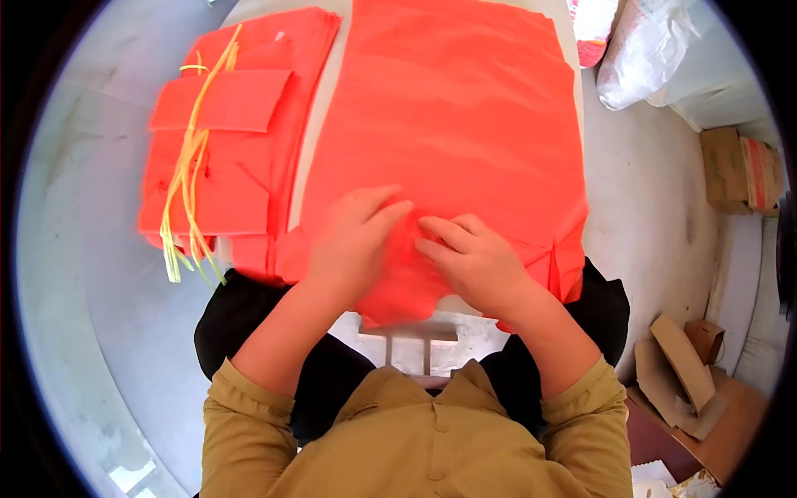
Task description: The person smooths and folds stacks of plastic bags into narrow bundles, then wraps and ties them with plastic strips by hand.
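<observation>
Wide red fabric sheet (457, 108) at 12 o'clock looks unfinished imo; left hand (353, 236) and right hand (473, 253) curled at its near edge, can't tell if gripping. Flat red fabric stack (237, 174), thin yellow cords (193, 149) on top, at 10: probably done.

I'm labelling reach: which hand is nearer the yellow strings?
Left. The left hand is over the red fabric, to the right of the yellow strings; the right hand is farther right, over that fabric too.

A small workshop (639, 207), by its look — red cloth (457, 108) covering a desk (317, 124), yellow cords (195, 141) lying over one pile (249, 158) — with boxes (725, 170) and a white sack (641, 54) at the edge of a pale floor (639, 249).
</observation>
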`<action>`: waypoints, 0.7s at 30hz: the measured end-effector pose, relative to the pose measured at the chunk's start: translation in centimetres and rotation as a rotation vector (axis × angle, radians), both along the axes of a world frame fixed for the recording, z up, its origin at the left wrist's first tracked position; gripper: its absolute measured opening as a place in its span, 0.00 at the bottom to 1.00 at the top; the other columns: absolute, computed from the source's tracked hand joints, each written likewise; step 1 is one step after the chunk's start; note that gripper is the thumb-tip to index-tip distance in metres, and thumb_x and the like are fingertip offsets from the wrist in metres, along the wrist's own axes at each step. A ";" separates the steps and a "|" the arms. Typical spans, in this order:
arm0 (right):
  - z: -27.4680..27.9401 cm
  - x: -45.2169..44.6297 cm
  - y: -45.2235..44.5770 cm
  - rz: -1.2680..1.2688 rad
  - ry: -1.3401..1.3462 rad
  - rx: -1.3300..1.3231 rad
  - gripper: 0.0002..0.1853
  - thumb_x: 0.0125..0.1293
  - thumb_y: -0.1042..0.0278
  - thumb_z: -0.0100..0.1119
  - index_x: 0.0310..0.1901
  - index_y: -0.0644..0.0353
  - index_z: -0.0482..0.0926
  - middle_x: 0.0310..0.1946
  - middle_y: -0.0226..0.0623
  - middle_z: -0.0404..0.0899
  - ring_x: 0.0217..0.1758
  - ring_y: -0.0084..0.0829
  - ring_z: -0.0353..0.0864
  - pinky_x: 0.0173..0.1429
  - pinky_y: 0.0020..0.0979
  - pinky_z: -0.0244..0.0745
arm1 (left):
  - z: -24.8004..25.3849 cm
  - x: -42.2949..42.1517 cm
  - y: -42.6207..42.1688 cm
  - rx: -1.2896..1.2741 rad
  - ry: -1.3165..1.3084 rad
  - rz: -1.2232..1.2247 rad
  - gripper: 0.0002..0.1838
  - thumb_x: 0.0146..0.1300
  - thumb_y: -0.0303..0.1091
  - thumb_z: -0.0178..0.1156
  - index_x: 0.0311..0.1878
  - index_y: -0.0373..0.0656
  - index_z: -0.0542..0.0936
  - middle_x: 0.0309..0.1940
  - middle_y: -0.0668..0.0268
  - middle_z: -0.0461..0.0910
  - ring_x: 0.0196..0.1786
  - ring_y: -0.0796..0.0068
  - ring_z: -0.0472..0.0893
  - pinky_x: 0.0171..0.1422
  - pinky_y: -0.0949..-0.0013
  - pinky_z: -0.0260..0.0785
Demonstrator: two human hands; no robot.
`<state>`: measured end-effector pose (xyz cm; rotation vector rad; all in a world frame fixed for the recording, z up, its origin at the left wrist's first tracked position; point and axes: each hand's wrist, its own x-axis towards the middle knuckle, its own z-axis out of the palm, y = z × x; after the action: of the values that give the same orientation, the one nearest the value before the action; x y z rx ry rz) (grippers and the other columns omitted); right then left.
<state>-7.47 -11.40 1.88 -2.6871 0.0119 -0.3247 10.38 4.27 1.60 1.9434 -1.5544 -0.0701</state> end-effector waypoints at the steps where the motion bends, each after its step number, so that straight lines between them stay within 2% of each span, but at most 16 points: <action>1: 0.3 0.1 0.0 0.003 0.004 -0.009 0.21 0.59 0.76 0.64 0.55 0.54 0.85 0.65 0.32 0.79 0.55 0.38 0.79 0.54 0.35 0.83 | 0.4 0.6 0.7 0.021 0.009 0.074 0.21 0.61 0.17 0.62 0.58 0.38 0.84 0.60 0.51 0.82 0.61 0.49 0.81 0.65 0.54 0.76; 3: 0.6 0.1 0.1 0.007 0.017 -0.025 0.21 0.60 0.77 0.65 0.56 0.53 0.86 0.66 0.32 0.79 0.54 0.37 0.79 0.54 0.35 0.83 | 1.1 1.8 2.4 0.061 0.026 0.215 0.21 0.61 0.19 0.62 0.58 0.40 0.84 0.60 0.53 0.82 0.62 0.49 0.81 0.65 0.52 0.76; 4: 0.6 0.1 0.2 0.010 0.024 -0.032 0.22 0.59 0.77 0.65 0.56 0.53 0.86 0.67 0.32 0.78 0.55 0.37 0.78 0.55 0.35 0.83 | 1.0 2.4 3.4 0.073 0.065 0.269 0.21 0.65 0.19 0.60 0.61 0.39 0.83 0.61 0.53 0.81 0.63 0.49 0.80 0.67 0.54 0.75; 7: 0.5 0.3 0.2 0.016 0.043 -0.049 0.23 0.58 0.78 0.65 0.57 0.52 0.86 0.68 0.31 0.78 0.55 0.38 0.78 0.55 0.35 0.83 | 0.0 3.9 6.1 0.063 0.235 0.382 0.22 0.67 0.19 0.59 0.64 0.38 0.81 0.62 0.53 0.80 0.64 0.48 0.80 0.68 0.55 0.73; 8: 0.5 0.3 0.2 0.018 0.054 -0.056 0.23 0.58 0.78 0.65 0.57 0.52 0.86 0.68 0.31 0.78 0.55 0.37 0.78 0.55 0.35 0.83 | -0.8 4.5 7.0 0.031 0.256 0.369 0.22 0.69 0.20 0.59 0.66 0.36 0.79 0.62 0.52 0.80 0.64 0.48 0.79 0.70 0.56 0.72; 11: 0.7 0.5 0.4 0.004 0.082 -0.068 0.24 0.57 0.79 0.65 0.57 0.52 0.87 0.68 0.31 0.77 0.53 0.38 0.78 0.54 0.35 0.83 | 0.3 4.3 7.4 0.079 0.534 0.395 0.21 0.72 0.23 0.58 0.67 0.36 0.78 0.62 0.50 0.80 0.66 0.48 0.79 0.70 0.56 0.72; 14: 0.8 0.7 0.4 -0.001 0.064 -0.055 0.24 0.56 0.80 0.65 0.56 0.52 0.87 0.68 0.31 0.78 0.52 0.38 0.78 0.53 0.35 0.83 | 0.7 4.0 7.3 0.122 0.358 0.344 0.20 0.74 0.27 0.58 0.68 0.37 0.77 0.61 0.49 0.81 0.64 0.50 0.81 0.68 0.57 0.74; 17: 0.9 0.8 0.5 -0.005 0.030 -0.073 0.23 0.55 0.80 0.65 0.55 0.53 0.88 0.67 0.31 0.79 0.51 0.38 0.79 0.53 0.35 0.83 | 1.2 3.8 7.4 0.163 0.332 0.390 0.21 0.75 0.30 0.58 0.69 0.37 0.76 0.60 0.48 0.81 0.64 0.51 0.81 0.67 0.57 0.74; 20: 1.0 0.9 0.6 -0.015 0.021 -0.056 0.23 0.55 0.80 0.65 0.54 0.53 0.88 0.65 0.32 0.80 0.51 0.38 0.79 0.53 0.35 0.83 | 0.7 3.8 7.8 0.125 0.604 0.461 0.23 0.75 0.30 0.60 0.70 0.37 0.75 0.60 0.48 0.81 0.64 0.51 0.81 0.69 0.57 0.73; 21: 1.1 0.9 0.6 -0.009 0.031 -0.056 0.23 0.55 0.80 0.65 0.55 0.53 0.87 0.65 0.32 0.79 0.51 0.38 0.78 0.54 0.35 0.82 | 0.7 3.9 7.9 0.152 0.615 0.454 0.25 0.73 0.32 0.62 0.71 0.37 0.74 0.61 0.48 0.80 0.64 0.50 0.80 0.70 0.57 0.72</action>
<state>-6.57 -10.83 2.95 -2.7481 0.0242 -0.2906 14.28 12.16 2.33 2.0775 -0.7146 -0.5487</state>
